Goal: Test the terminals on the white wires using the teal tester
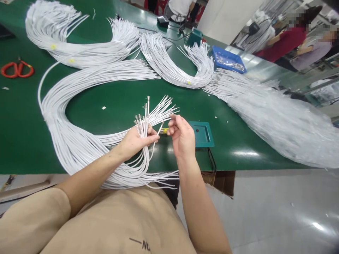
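Observation:
My left hand (137, 140) is closed around several white wires (144, 131), whose bare metal ends point up above the thumb. One single wire (155, 143) stands apart from that bunch, leaning right towards my other hand. My right hand (182, 134) is raised close by with its fingers curled in a pinch; whether anything is between the fingertips is hidden. Behind it, a small yellow part (165, 131) sits beside the green device (203, 132). A long bundle of white wires (57, 116) curves over the table and under my left forearm, some ends hanging over the front edge.
More white wire bundles (87, 54) lie at the back of the green table (106, 91). Red-handled scissors (18, 69) rest at far left. A blue tray (229, 60) holds small metal pieces. A plastic-wrapped wire bundle (280, 116) covers the right side. People work beyond.

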`<move>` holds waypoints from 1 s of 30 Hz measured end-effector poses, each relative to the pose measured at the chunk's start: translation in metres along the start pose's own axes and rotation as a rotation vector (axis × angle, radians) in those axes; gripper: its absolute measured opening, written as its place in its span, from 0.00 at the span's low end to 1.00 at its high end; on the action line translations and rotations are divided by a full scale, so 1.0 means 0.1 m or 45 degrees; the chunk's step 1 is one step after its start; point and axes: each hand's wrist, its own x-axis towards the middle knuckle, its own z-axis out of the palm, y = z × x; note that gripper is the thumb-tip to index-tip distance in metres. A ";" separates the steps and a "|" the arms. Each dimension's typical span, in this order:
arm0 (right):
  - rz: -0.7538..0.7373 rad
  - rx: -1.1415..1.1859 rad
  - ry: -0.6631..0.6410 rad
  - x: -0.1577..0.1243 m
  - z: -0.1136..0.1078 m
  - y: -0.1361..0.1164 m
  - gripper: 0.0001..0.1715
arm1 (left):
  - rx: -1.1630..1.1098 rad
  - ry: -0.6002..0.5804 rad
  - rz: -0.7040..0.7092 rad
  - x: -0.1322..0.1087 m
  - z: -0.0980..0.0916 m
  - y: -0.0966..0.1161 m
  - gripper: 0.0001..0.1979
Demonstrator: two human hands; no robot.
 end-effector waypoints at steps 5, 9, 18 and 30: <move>-0.052 -0.468 0.029 -0.13 0.02 0.09 0.15 | 0.173 0.064 0.030 0.00 -0.01 0.01 0.15; -0.066 -0.471 0.016 -0.14 0.03 0.11 0.13 | 0.217 0.036 0.026 0.00 0.01 0.02 0.13; 0.298 0.169 -0.245 -0.11 -0.04 0.20 0.08 | 0.128 0.043 0.066 0.05 0.02 -0.01 0.16; 0.481 0.291 -0.296 -0.04 -0.02 0.11 0.17 | 0.038 -0.063 0.060 0.03 0.05 0.00 0.14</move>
